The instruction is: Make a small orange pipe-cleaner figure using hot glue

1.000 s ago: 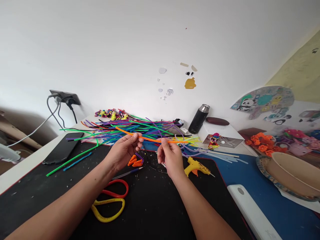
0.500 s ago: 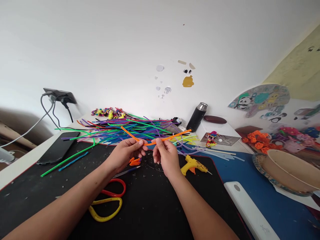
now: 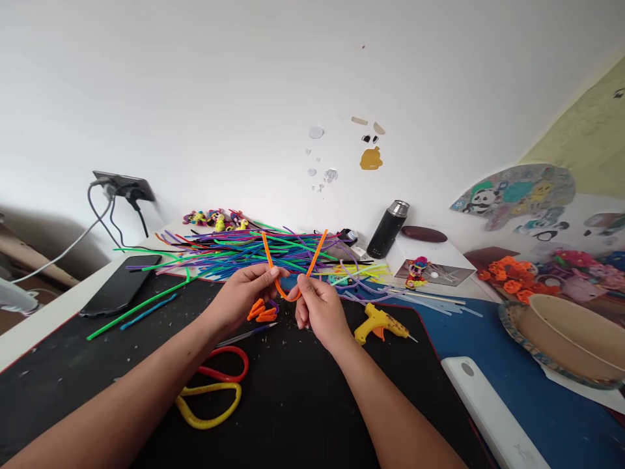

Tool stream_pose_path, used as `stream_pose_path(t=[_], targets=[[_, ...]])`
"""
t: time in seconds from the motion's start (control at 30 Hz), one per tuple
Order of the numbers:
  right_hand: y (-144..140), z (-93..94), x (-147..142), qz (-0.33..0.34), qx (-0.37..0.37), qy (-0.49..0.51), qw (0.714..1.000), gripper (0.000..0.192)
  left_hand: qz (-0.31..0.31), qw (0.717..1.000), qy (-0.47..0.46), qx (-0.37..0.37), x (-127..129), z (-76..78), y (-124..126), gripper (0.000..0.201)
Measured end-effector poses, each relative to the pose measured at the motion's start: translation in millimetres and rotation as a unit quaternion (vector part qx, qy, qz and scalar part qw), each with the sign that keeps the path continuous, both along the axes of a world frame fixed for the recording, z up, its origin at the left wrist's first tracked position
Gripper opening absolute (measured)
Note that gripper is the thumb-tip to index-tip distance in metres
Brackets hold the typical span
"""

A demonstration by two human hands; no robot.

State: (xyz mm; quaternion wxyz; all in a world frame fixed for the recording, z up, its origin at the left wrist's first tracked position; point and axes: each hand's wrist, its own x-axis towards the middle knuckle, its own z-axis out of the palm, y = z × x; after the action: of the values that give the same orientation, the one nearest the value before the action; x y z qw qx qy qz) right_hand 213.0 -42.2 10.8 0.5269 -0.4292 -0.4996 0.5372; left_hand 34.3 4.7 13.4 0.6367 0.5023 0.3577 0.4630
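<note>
Both forearms extend forward over the counter (image 3: pixel 58 312), hands close together at center. The left hand (image 3: pixel 243 294) and right hand (image 3: pixel 317 307) each pinch one leg of an orange pipe cleaner (image 3: pixel 291 264), bent into a U with both ends pointing up. It is held above the black mat (image 3: pixel 293 404). A pile of pipe cleaners (image 3: pixel 229 251) lies just beyond. Scissors (image 3: pixel 215 391) lie near left, a glue gun (image 3: pixel 378 322) right. A white wall (image 3: pixel 244 98) stands behind.
</note>
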Motion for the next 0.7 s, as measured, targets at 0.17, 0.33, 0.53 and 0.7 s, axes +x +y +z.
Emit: stream_pose_path(t=[0.17,0.33,0.53,0.7], targets=[[-4.0,-4.8,-4.7,0.082,-0.026,-0.04,0.996,0.068,-0.017,0.999,-0.02,-0.019,0.6,6.3,-2.6,0.039],[-6.6,-9.4,-6.9,0.131,-0.037,-0.069,0.988,0.066,-0.066,0.995,-0.048,-0.057,0.3,5.5,-4.4,0.035],[-7.2,-9.7,-8.6,0.138,-0.04,-0.059,0.988,0.067,-0.054,0.996,-0.055,-0.051,-0.8,9.0,-4.4,0.039],[-9.3,-13.3,-11.0,0.165,-0.049,-0.059,0.983,0.066,-0.048,0.996,-0.05,-0.049,-0.5,13.4,-4.8,0.043]])
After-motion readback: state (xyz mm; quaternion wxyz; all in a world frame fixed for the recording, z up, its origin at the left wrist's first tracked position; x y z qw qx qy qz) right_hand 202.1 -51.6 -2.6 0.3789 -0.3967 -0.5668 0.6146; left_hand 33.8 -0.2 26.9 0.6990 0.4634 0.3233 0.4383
